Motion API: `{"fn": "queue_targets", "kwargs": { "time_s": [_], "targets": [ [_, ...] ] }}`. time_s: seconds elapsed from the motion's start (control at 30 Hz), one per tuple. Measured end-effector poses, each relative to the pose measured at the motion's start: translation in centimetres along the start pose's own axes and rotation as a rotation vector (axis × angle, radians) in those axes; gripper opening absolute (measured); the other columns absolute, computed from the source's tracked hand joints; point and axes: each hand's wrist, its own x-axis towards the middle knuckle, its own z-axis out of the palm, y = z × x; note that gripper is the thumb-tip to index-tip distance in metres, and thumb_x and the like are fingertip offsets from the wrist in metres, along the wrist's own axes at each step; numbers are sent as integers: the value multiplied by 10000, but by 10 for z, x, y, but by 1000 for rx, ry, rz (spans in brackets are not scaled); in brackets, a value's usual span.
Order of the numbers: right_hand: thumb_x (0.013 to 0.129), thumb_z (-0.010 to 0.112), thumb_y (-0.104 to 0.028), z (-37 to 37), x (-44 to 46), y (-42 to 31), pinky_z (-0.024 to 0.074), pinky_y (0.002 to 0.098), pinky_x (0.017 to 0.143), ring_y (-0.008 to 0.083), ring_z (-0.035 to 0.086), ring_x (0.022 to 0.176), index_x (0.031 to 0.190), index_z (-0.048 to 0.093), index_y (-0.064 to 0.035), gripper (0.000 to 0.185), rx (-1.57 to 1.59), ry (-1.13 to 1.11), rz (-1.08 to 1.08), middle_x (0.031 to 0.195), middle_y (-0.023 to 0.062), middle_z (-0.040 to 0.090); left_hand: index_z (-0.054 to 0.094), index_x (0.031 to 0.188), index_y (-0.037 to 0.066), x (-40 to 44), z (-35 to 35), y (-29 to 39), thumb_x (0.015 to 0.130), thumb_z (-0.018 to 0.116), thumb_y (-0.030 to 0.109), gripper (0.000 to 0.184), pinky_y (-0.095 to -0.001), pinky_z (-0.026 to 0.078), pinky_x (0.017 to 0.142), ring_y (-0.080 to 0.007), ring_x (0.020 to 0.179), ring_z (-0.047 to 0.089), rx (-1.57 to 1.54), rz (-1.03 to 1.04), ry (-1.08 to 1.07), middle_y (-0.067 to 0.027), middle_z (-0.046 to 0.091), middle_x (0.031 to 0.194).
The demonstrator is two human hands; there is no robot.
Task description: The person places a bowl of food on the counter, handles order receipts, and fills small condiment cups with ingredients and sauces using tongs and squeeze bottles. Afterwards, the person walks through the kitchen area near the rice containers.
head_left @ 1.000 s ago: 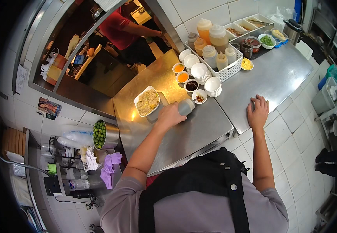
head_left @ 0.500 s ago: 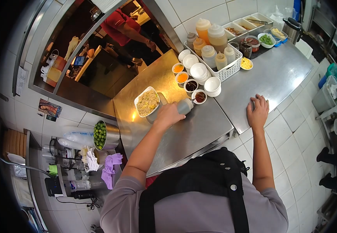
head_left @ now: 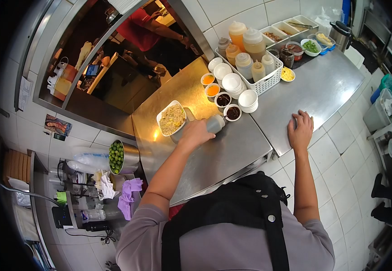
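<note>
The left hand [head_left: 197, 134] grips a tilted bottle [head_left: 215, 123]; the right hand [head_left: 300, 130] lies loosely spread, apparently empty, on the counter [head_left: 329, 92]. At the bottle's tip, dark sauce [head_left: 233, 113] now hides the cup [head_left: 233, 121]'s reddish contents, so filling seems well along.

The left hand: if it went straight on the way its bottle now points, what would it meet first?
Probably the nearer dark-sauce cup, just ahead of the squeeze bottle in the left hand. The bottle appears to reach it, but the height is unclear.
</note>
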Motion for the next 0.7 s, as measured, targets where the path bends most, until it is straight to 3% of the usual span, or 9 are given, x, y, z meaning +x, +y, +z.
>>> {"fn": "queue_targets", "kwargs": {
  "time_s": [0.7],
  "targets": [
    [842,606,-164,0,-1,0,251,471,1141,309,470,1266,1043,649,-77,223,-13,-8,-14,1239,103,588,647,1039,-62,0,9,-8,725,766,341,524,-436,492,875,-383,985,646,-42,21,16,-259,672,1017]
  ]
}}
